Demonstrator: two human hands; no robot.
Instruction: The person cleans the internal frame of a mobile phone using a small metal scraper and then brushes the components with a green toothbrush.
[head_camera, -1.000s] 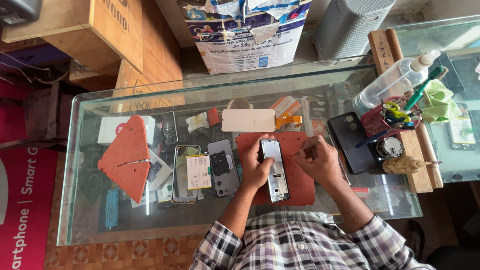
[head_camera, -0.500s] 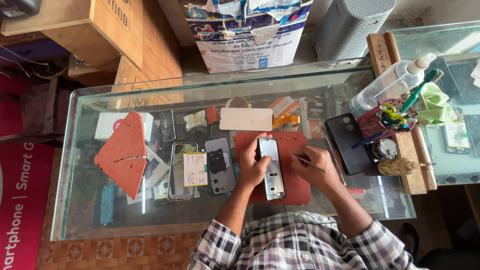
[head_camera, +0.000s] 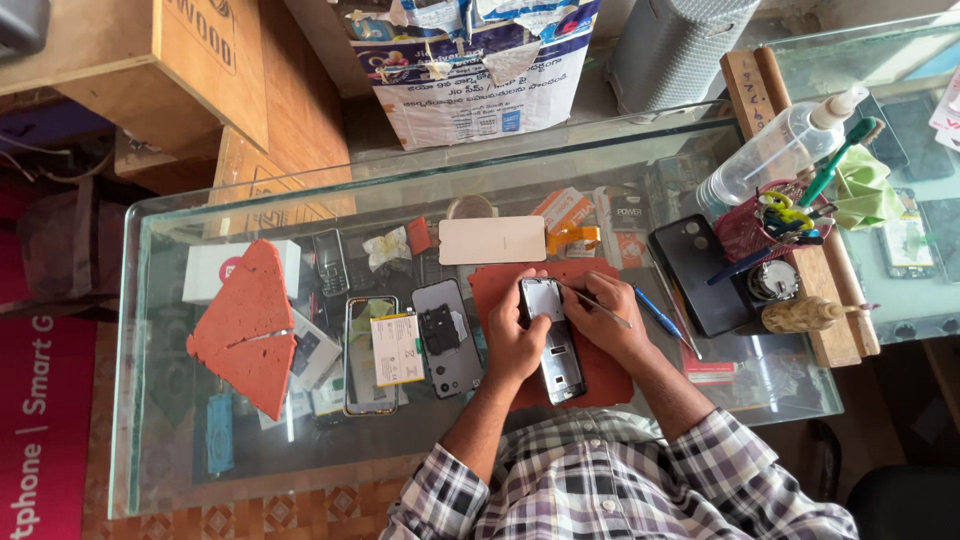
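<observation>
An opened dark phone (head_camera: 553, 340) lies on a red work mat (head_camera: 601, 366) on the glass counter. My left hand (head_camera: 512, 338) grips the phone's left edge and steadies it. My right hand (head_camera: 602, 318) holds a thin metal tool (head_camera: 600, 304) like a pen, its tip touching the upper part of the phone. Both forearms come up from the bottom in checked sleeves.
Left of the mat lie a phone back cover (head_camera: 446, 336), a battery (head_camera: 396, 349), a phone frame (head_camera: 367, 355) and a red triangular pad (head_camera: 249, 325). A black phone (head_camera: 699, 270), a screwdriver (head_camera: 660, 322), a tool holder (head_camera: 760, 225) and a spray bottle (head_camera: 780, 150) stand at right. A cream panel (head_camera: 492, 240) lies behind.
My right hand has shifted left onto the phone, bringing the tool tip to its upper part. My left hand keeps the same grip.
</observation>
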